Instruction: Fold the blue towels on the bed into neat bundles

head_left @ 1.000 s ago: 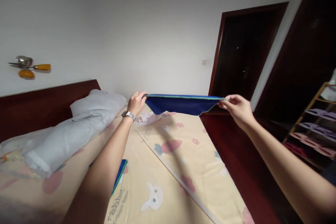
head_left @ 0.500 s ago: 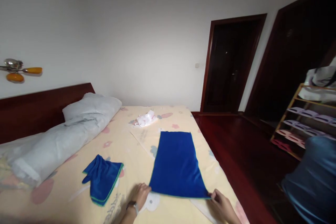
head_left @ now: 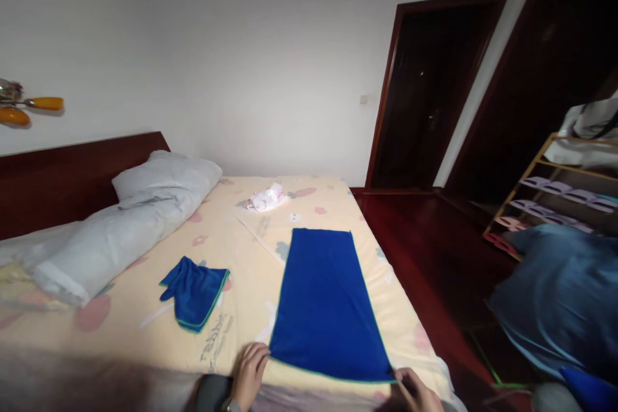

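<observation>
A blue towel [head_left: 328, 306] with green edging lies spread lengthwise on the bed [head_left: 251, 283]. Its near left corner is pinched by my left hand [head_left: 250, 370], which has a watch at the wrist. The fingers of my right hand [head_left: 415, 386] are closed on the near right corner, so the near edge is held between both hands. To the left lies a second, crumpled blue towel [head_left: 196, 296] with green trim, touched by neither hand.
A crumpled white cloth or bag [head_left: 267, 198] lies toward the bed's far end. Grey bedding [head_left: 140, 225] is heaped along the headboard [head_left: 82, 183]. On the right stand a shoe rack [head_left: 535, 174] and something draped in blue fabric [head_left: 555, 296], beside the dark red floor [head_left: 405, 232].
Both hands have drawn the towel's near edge closer to me, and it lies longer and flatter. The view has also tilted slightly downward.
</observation>
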Demonstrator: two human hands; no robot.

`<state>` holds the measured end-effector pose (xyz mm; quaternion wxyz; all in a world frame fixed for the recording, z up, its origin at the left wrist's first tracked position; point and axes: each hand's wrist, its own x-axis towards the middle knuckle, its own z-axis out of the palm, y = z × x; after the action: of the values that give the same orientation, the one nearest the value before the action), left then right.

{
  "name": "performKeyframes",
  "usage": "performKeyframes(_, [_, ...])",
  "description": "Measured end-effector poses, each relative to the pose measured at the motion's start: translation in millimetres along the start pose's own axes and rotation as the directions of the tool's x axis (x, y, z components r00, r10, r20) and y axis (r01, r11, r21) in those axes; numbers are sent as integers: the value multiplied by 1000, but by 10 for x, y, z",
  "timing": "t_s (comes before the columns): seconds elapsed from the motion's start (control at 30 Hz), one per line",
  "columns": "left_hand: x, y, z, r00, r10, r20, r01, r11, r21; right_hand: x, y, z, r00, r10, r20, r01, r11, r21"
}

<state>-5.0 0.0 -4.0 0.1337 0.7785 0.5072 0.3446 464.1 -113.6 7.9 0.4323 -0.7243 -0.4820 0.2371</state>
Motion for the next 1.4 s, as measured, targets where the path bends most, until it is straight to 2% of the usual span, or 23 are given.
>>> performKeyframes(0.07, [42, -15, 58, 993, -116, -37, 109, 984, -137, 0, -26, 32, 999, 20, 45, -24, 996, 91])
performKeyframes(0.13, [117, 7, 92, 974, -226, -15, 215, 944, -251, 41, -84, 56, 998, 35, 59, -43, 988, 145])
performKeyframes(0.2, [219, 70, 103, 960, -278, 29, 273, 909, -315, 107, -153, 79, 995, 41, 86, -57, 979, 197])
performKeyframes(0.3, [402, 191, 116, 947, -312, 70, 317, 886, -338, 228, -234, 132, 993, 72, 90, -94, 957, 274])
performKeyframes(0.4, [561, 260, 160, 932, -356, 66, 357, 877, -320, 347, -267, 188, 989, 120, 89, -140, 950, 278])
performKeyframes(0.53, [568, 248, 197, 923, -384, 22, 372, 879, -299, 418, -254, 155, 992, 108, 69, -122, 964, 238])
performKeyframes(0.7, [260, 218, 190, 937, -349, -18, 340, 922, -188, 258, -89, 62, 996, 68, 63, -73, 993, 88])
performKeyframes(0.8, [150, 247, 233, 960, -279, 2, 279, 960, -35, 165, 24, 93, 988, 130, 83, -124, 990, -73])
performKeyframes(0.9, [175, 301, 278, 963, -269, 28, 264, 957, 120, 168, 54, 147, 983, 177, 51, -167, 973, -160])
performKeyframes(1.07, [219, 327, 294, 970, -232, 74, 210, 952, 224, 217, -17, 159, 981, 195, 21, -187, 962, -199])
performKeyframes(1.17, [171, 271, 302, 979, -196, 56, 177, 954, 241, 208, -31, 143, 982, 188, 20, -182, 966, -186])
performKeyframes(1.4, [83, 204, 257, 986, -158, 62, 141, 966, 218, 188, -4, 92, 988, 118, 104, -104, 985, -135])
